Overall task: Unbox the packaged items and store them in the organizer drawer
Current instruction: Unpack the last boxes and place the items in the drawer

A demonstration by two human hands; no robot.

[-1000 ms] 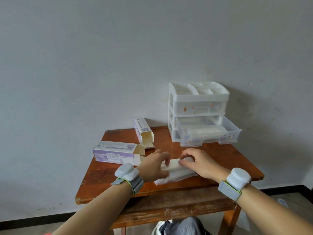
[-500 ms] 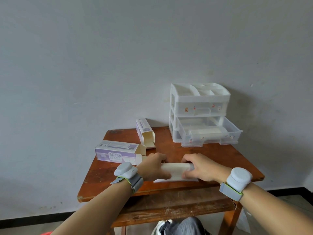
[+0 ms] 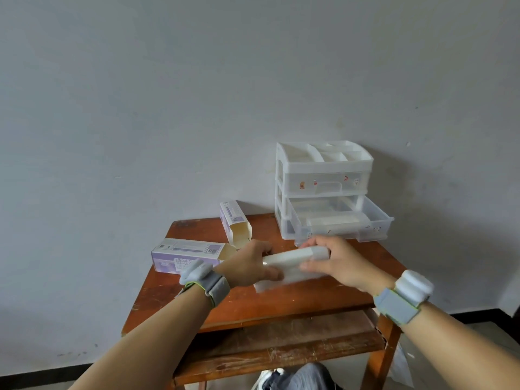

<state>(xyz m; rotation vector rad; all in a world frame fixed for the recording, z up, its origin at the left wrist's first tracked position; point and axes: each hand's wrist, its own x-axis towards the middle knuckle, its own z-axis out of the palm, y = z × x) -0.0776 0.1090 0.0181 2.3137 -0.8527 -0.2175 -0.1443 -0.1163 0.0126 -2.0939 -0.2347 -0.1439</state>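
Both hands hold a long white tube-shaped item (image 3: pixel 292 258) in a clear wrapper just above the wooden table (image 3: pixel 281 308). My left hand (image 3: pixel 247 266) grips its left end and my right hand (image 3: pixel 334 260) grips its right end. A white plastic organizer (image 3: pixel 323 164) stands at the table's back right. Its lower drawer (image 3: pixel 377 226) is pulled out with a white item (image 3: pixel 332 220) lying inside; the upper drawer is closed. Two opened purple-and-white boxes lie at the left: one (image 3: pixel 185 253) lying flat, the other (image 3: pixel 233 220) behind it.
A grey wall rises right behind the table. A wooden shelf (image 3: pixel 281 344) sits under the tabletop. My knee and a shoe (image 3: pixel 292 378) show at the bottom edge. Each wrist wears a grey band with a white device.
The white item has been lifted off the table and turned level between both hands; its wrapper now hangs beneath it. The camera has tilted slightly.
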